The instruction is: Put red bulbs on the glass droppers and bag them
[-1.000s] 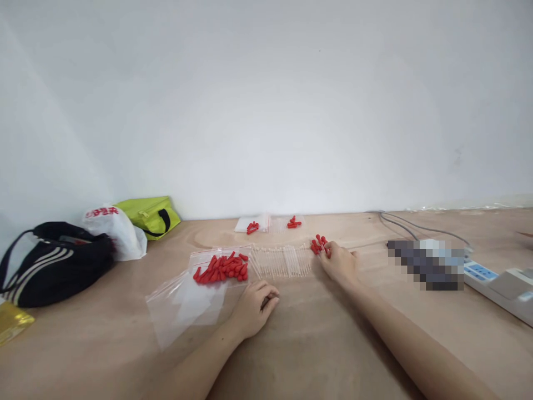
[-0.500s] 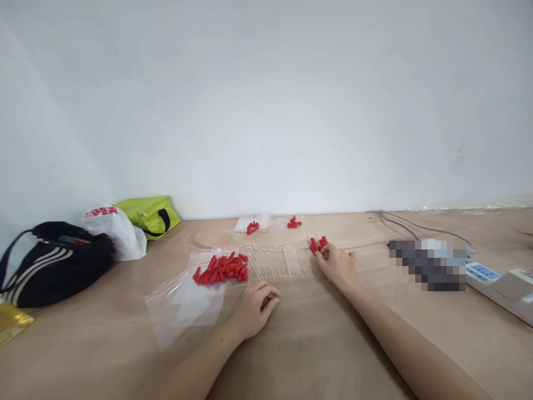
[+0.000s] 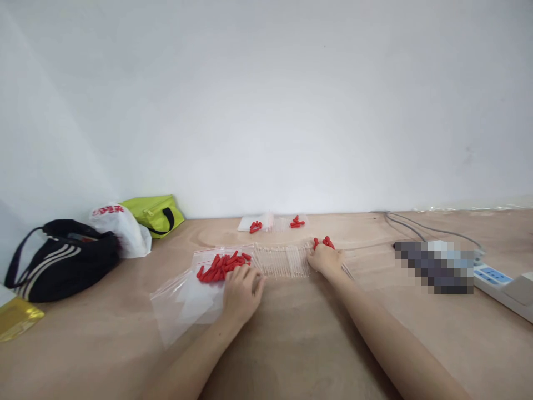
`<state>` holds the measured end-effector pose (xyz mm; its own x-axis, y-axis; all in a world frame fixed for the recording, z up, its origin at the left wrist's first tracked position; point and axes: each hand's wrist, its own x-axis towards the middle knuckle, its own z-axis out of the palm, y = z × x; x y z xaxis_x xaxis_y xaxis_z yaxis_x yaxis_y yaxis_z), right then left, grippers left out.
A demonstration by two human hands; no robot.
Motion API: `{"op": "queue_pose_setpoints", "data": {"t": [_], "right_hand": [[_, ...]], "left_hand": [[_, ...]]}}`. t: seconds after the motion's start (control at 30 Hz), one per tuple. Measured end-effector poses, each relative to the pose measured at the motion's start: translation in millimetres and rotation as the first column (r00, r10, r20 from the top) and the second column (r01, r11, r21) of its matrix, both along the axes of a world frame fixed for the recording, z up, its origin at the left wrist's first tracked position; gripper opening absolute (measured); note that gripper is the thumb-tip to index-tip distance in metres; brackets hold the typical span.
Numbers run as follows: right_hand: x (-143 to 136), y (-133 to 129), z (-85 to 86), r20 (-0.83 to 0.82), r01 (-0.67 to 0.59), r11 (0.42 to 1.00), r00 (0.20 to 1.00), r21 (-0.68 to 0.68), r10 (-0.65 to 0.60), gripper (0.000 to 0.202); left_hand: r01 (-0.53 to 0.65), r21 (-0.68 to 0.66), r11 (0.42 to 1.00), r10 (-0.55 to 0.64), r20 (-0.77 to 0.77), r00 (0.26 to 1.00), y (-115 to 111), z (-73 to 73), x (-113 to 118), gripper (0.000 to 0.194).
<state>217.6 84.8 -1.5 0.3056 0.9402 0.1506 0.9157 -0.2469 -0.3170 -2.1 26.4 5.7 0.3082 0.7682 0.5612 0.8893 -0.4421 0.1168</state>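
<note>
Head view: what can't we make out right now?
- Right hand, head view: fingertips hidden behind its back; grip on the red pieces unclear.
- Left hand, head view: its own back hides any contact with the red pile.
- Dark object, head view: pixelated, identity unclear.
- Power strip, head view: cut off by right edge.
- Yellow packet, head view: cut off by left edge.

Bags at left, electrical items at right on wooden surface (image 3: 291, 344).
Black fabric bag with white stripes (image 3: 69, 264) beside white plastic bag with red print (image 3: 122, 230); lime-green zip bag with black handle (image 3: 156, 214) behind, near white wall (image 3: 291, 100). Shiny yellow packet (image 3: 19, 318) in front. Right: pixelated dark item (image 3: 433, 269), grey cables (image 3: 433, 229), white power strip with blue socket panel (image 3: 506, 294).
</note>
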Motion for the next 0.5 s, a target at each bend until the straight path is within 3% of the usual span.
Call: {"op": "queue_pose_setpoints", "data": {"t": [0.1, 0.2, 0.33, 0.4, 0.5], "right_hand": [[-0.9, -4.3, 2.8, 0.01, -0.008, 1.0, 1.0, 0.018, 0.008, 0.021], [2.6, -20.1, 1.4, 0.026, -0.064, 0.99, 0.998, 0.129, 0.061, 0.023], [14.2, -57.6, -12.7, 0.108, -0.297, 0.855, 0.955, 0.425, 0.278, 0.025], [18.0, -75.0, -20.0, 0.14, -0.399, 0.788, 0.915, 0.468, 0.379, 0.023], [16.7, -89.0, -24.3, 0.122, -0.448, 0.75, 0.885, 0.486, 0.45, 0.022]], "left_hand": [[-0.166, 0.089, 0.982, 0.172, -0.073, 0.982, 14.3, 3.1, -14.4, 0.011], [-0.178, 0.089, 0.98, 0.187, -0.101, 0.977, 23.4, 1.5, -24.4, 0.01], [-0.142, 0.087, 0.986, 0.151, -0.107, 0.983, 26.1, -2.0, -27.0, 0.009], [-0.132, 0.095, 0.987, 0.144, -0.13, 0.981, 25.9, -1.9, -26.2, 0.011], [-0.13, 0.127, 0.983, 0.149, -0.158, 0.976, 25.0, 0.5, -24.4, 0.016]]}}
